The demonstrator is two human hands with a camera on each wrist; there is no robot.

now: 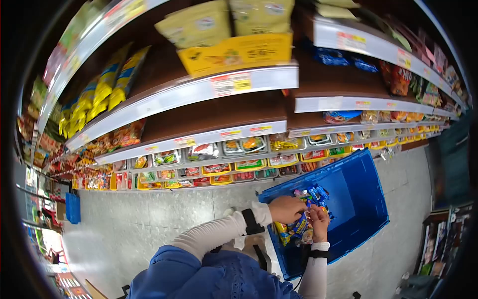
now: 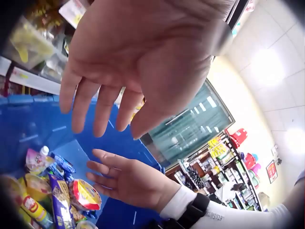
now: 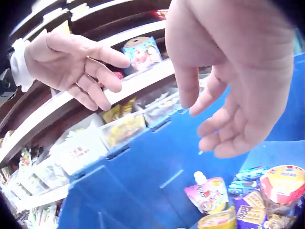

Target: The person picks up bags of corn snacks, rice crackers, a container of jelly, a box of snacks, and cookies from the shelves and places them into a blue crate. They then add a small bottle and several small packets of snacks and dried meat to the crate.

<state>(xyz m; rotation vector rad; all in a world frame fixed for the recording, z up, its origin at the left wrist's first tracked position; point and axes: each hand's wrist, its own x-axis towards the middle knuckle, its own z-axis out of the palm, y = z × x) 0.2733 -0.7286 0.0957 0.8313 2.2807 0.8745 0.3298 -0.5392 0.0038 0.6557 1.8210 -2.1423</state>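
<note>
Both hands hover over a blue plastic crate [image 1: 356, 184], with nothing held in either. My left hand [image 2: 143, 57] hangs palm in view, its fingers loosely extended. Facing it, my right hand [image 3: 238, 81] has its fingers slightly bent and spread apart. Below them in the crate lie several packaged snacks: a pink pouch with a white cap [image 3: 207, 193], a purple packet [image 3: 251, 210], a round cup with a red and yellow lid [image 3: 284, 183] and small blue packets [image 3: 245, 180]. A yellow packet with a red label [image 2: 35, 210] lies by the purple one.
Store shelves [image 1: 199, 137] rise behind the crate, with rows of packaged food in bins along the bottom. Yellow bags [image 1: 112, 77] stand at the left of a shelf. The crate is above a grey tiled floor [image 1: 144, 214]. Another blue container [image 1: 72, 208] stands far left.
</note>
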